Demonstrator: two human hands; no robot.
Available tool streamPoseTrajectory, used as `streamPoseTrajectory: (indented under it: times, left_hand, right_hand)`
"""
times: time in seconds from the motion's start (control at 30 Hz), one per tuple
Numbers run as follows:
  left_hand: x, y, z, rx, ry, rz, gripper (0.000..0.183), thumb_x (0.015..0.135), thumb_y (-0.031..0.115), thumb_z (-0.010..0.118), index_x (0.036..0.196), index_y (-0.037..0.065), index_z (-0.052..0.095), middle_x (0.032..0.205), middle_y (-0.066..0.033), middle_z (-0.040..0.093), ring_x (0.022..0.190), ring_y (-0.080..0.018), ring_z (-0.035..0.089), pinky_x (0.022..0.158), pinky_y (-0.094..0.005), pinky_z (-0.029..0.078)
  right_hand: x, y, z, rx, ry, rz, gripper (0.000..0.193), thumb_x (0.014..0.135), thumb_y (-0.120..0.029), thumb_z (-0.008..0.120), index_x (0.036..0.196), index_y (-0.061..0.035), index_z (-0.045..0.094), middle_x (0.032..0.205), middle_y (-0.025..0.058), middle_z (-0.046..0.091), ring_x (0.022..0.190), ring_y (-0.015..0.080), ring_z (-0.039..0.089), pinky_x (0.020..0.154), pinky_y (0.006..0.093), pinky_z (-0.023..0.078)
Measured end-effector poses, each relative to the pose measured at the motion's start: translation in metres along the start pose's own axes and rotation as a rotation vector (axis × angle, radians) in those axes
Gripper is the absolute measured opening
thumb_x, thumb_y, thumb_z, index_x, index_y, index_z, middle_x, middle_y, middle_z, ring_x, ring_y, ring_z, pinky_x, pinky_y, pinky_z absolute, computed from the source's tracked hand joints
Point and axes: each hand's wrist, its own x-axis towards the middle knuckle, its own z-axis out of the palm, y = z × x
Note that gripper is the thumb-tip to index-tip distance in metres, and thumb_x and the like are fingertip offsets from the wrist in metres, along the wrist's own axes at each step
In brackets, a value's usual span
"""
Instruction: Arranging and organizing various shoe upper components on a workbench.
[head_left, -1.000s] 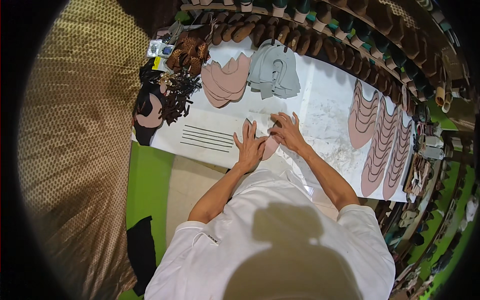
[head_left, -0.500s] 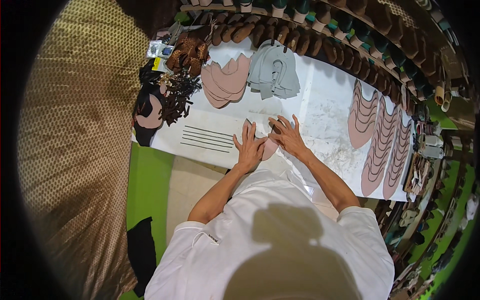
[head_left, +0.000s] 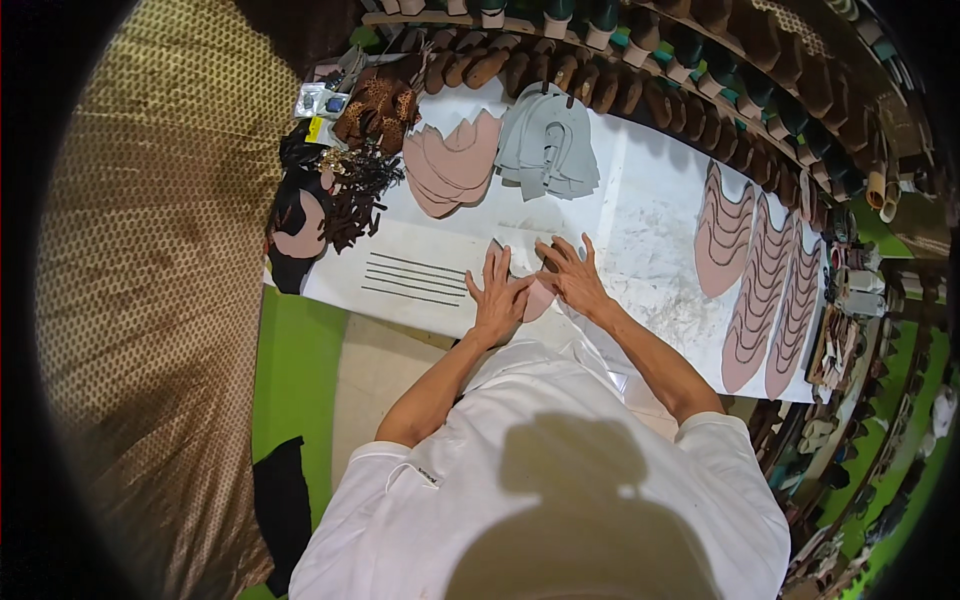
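Near the front edge of the white table lies a pink shoe upper piece (head_left: 539, 303), partly covered by my fingers. My left hand (head_left: 499, 299) rests on its left side with fingers spread. Opposite it, my right hand (head_left: 577, 280) touches the right side, its fingers apart and curved. Both thumbs come close together over the piece. Several thin dark strips (head_left: 412, 279) lie in parallel rows left of my left hand. Beyond my hands are a stack of pink upper pieces (head_left: 452, 165) and a pile of grey cut pieces (head_left: 548, 145).
Overlapping rows of pink pieces with dark edges (head_left: 752, 300) lie at the right of the white table (head_left: 650, 200). Shoe lasts (head_left: 600, 88) line the back edge and racks. Dark strip scraps (head_left: 355, 195) heap at the left, beside a gold patterned sheet (head_left: 160, 300).
My right hand's fingers have shifted slightly lower on the pink piece. My left hand stays in nearly the same place.
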Motion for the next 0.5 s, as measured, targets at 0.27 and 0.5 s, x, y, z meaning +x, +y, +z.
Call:
streamPoseTrajectory:
  times: [0.27, 0.5]
  left_hand:
    - [-0.004, -0.006, -0.002, 0.025, 0.010, 0.031, 0.028, 0.096, 0.026, 0.068, 0.123, 0.027, 0.076, 0.174, -0.0123, 0.018, 0.159, -0.0396, 0.010, 0.112, -0.0808, 0.002]
    - [-0.005, -0.007, -0.010, 0.049, 0.034, -0.015, 0.033, 0.096, 0.027, 0.067, 0.128, 0.024, 0.072, 0.174, -0.0134, 0.018, 0.160, -0.0385, 0.011, 0.114, -0.0782, 0.001]
  right_hand:
    - [0.000, -0.003, -0.001, 0.050, 0.022, 0.010, 0.044, 0.078, -0.007, 0.077, 0.116, -0.0300, 0.079, 0.165, -0.0007, 0.039, 0.154, 0.0289, 0.030, 0.124, 0.0678, 0.005]
    - [-0.001, -0.004, 0.001, 0.000, -0.053, 0.012, 0.057, 0.074, -0.004, 0.078, 0.124, -0.0331, 0.077, 0.166, -0.0016, 0.038, 0.154, 0.0283, 0.030, 0.125, 0.0667, 0.004]
